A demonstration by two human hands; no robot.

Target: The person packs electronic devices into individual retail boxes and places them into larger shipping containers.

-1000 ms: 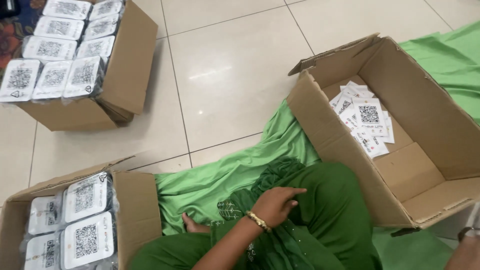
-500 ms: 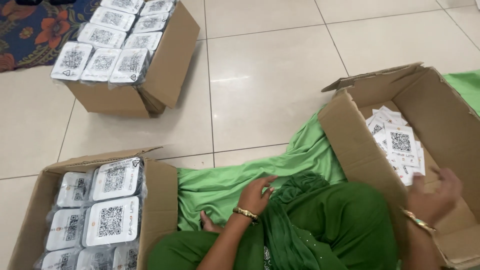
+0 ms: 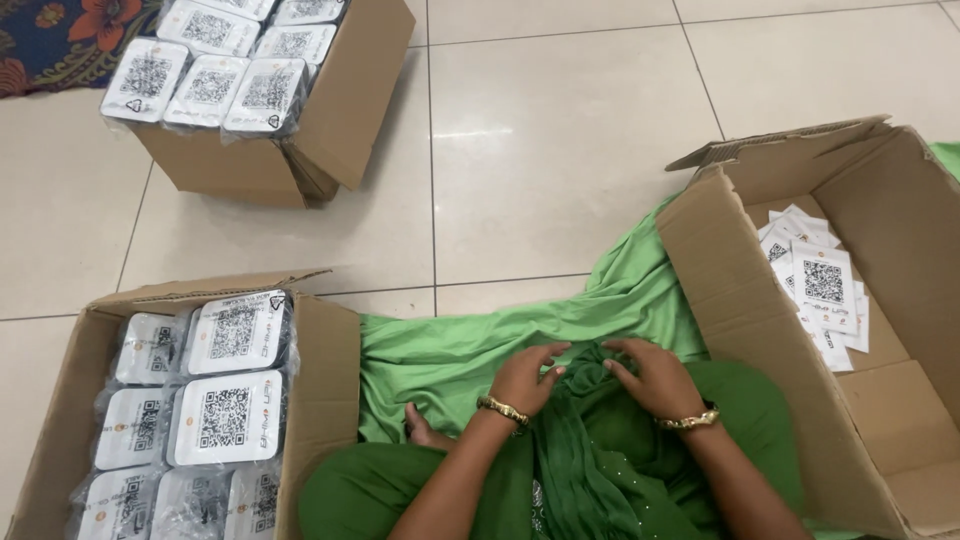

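Both hands rest on the bunched dark green scarf point(image 3: 585, 400) in the person's lap. The left hand point(image 3: 522, 380) lies with fingers point(image 3: 548, 352) loosely curled and slightly spread, tips pressing into the folds; the right hand point(image 3: 660, 378) mirrors it, fingers point(image 3: 622, 350) bent and spread, tips touching the same folds. The fingertips of the two hands are near each other, with a ridge of scarf between them. Neither hand is closed around the fabric; they press and pinch lightly at its surface. A gold bangle sits on each wrist.

Beyond the fingers, lighter green cloth point(image 3: 470, 350) spreads over the tiled floor point(image 3: 540, 150). Right of the right hand stands an open carton point(image 3: 740, 300) with loose white cards point(image 3: 825, 285) at its bottom. Left of the left hand, another carton point(image 3: 325, 370) holds wrapped white packs point(image 3: 225, 415). Far ahead to the left, a third carton point(image 3: 350, 90) is full of the same packs.
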